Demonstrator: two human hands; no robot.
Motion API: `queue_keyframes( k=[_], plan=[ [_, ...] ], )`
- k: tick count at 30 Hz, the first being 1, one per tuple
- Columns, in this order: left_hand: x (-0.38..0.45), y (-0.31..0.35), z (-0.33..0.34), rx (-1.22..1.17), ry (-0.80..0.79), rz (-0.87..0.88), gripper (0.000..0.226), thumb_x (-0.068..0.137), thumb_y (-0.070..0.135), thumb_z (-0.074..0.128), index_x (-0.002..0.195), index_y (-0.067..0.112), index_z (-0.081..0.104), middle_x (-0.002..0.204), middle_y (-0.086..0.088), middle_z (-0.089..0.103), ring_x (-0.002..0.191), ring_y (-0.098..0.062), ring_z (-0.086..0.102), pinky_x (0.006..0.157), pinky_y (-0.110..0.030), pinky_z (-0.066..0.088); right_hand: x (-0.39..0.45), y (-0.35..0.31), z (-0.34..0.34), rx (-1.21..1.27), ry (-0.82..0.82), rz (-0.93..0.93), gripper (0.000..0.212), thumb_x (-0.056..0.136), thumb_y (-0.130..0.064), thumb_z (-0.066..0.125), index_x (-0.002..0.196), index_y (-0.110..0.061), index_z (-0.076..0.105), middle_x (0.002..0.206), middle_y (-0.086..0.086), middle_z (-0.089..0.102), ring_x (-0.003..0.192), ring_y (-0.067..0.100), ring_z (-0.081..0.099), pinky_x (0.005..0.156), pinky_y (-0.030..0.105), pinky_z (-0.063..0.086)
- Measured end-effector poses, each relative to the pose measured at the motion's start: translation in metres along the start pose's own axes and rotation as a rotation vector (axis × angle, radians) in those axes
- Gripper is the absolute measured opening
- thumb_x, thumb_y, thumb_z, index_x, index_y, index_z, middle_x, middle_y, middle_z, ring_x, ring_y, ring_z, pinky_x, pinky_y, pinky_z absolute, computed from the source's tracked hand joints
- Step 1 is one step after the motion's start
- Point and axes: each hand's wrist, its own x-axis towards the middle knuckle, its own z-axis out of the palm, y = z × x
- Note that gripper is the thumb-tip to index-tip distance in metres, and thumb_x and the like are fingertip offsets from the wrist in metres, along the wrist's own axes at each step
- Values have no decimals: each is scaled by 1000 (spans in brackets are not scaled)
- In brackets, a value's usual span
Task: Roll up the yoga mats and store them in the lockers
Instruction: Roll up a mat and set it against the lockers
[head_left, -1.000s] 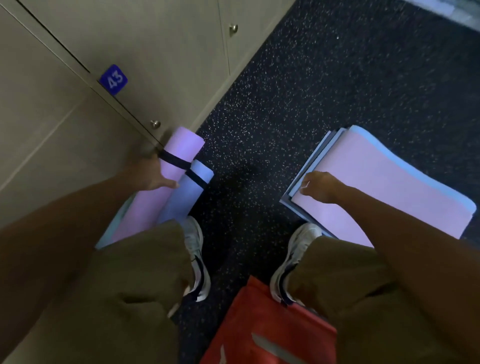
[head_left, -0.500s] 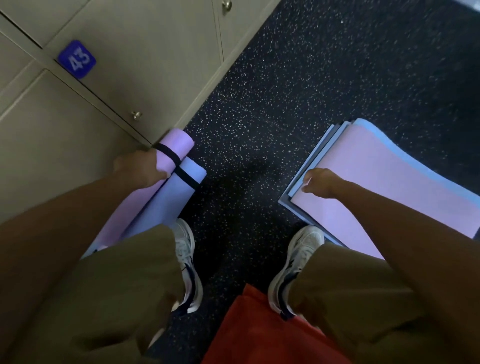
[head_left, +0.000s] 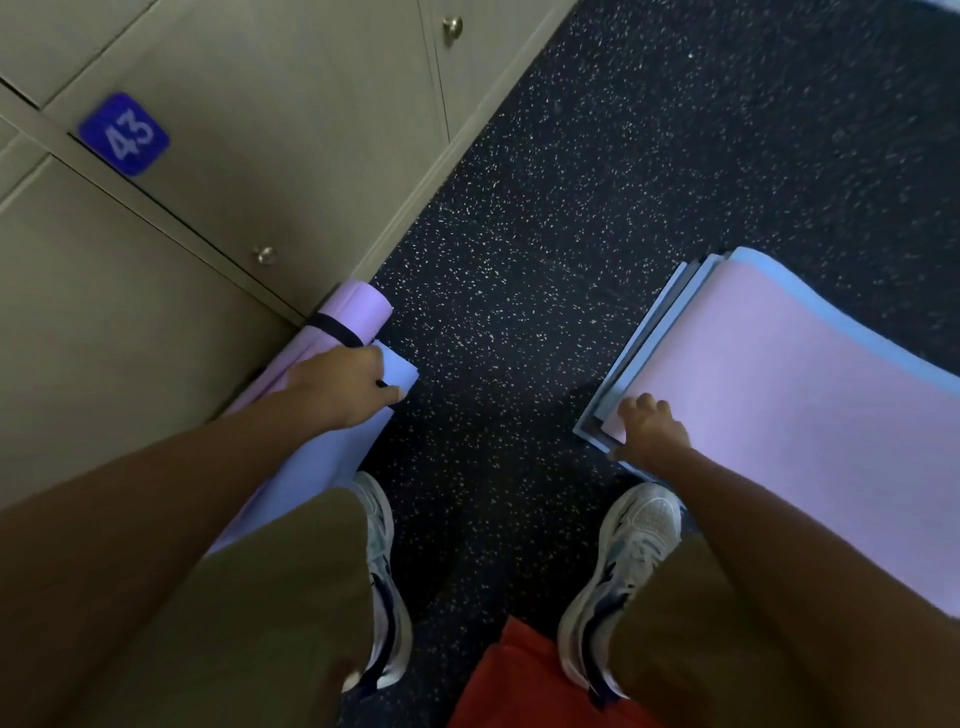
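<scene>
Two rolled mats lie on the floor against the beige lockers (head_left: 291, 119): a purple rolled mat (head_left: 358, 309) with a black strap, and a blue rolled mat (head_left: 332, 452) beside it. My left hand (head_left: 343, 384) grips the blue roll near its far end, over its strap. To the right lies a stack of flat mats (head_left: 810, 395), pink on top with blue ones beneath. My right hand (head_left: 647, 431) rests on the stack's near corner, fingers curled over the edge of the pink top mat.
Locker doors with small round knobs (head_left: 266, 254) stand shut; a blue tag (head_left: 124, 134) reads 43. The floor (head_left: 545, 260) is black speckled rubber. My two white shoes (head_left: 623, 566) stand between the mats. Something red (head_left: 524, 675) lies at the bottom edge.
My left hand has moved off the purple roll onto the blue roll and closed round it. My right hand stays at the flat stack's corner.
</scene>
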Motion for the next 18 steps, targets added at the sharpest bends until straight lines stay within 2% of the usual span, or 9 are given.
queue_keyframes(
  k=[3, 7, 11, 16, 18],
  plan=[
    [4, 9, 7, -32, -16, 4, 41, 91, 57, 65, 96, 17, 61, 96, -3, 67, 92, -26, 63, 83, -39, 53, 6, -9, 17, -24, 61, 64, 86, 80, -45, 83, 144, -14, 35, 137, 9, 40, 123, 30, 42, 91, 42, 50],
    [3, 17, 14, 23, -34, 12, 40, 93, 57, 63, 99, 18, 61, 97, -3, 66, 93, -25, 62, 82, -38, 53, 14, -6, 30, -79, 153, 73, 76, 89, -29, 75, 148, -13, 29, 137, 8, 37, 120, 28, 40, 83, 38, 52],
    [4, 21, 16, 98, -86, 17, 42, 95, 59, 58, 99, 18, 61, 95, -4, 66, 92, -24, 62, 78, -35, 50, 18, 4, 29, -36, 153, 25, 80, 87, -34, 77, 147, -12, 29, 138, 9, 38, 122, 29, 39, 86, 40, 53],
    [0, 30, 12, 93, -109, 28, 42, 96, 58, 58, 98, 17, 59, 96, -4, 66, 92, -24, 62, 82, -38, 53, 16, 22, 25, 190, 149, -36, 45, 89, -23, 72, 128, -10, 55, 128, 12, 55, 116, 32, 49, 86, 39, 50],
    [-4, 35, 11, 81, -110, 33, 39, 96, 59, 58, 96, 20, 57, 96, -4, 64, 93, -25, 62, 80, -37, 52, 11, 27, 18, 333, 140, -20, 30, 90, -27, 72, 115, -11, 65, 116, 12, 65, 107, 33, 57, 86, 35, 48]
  ],
)
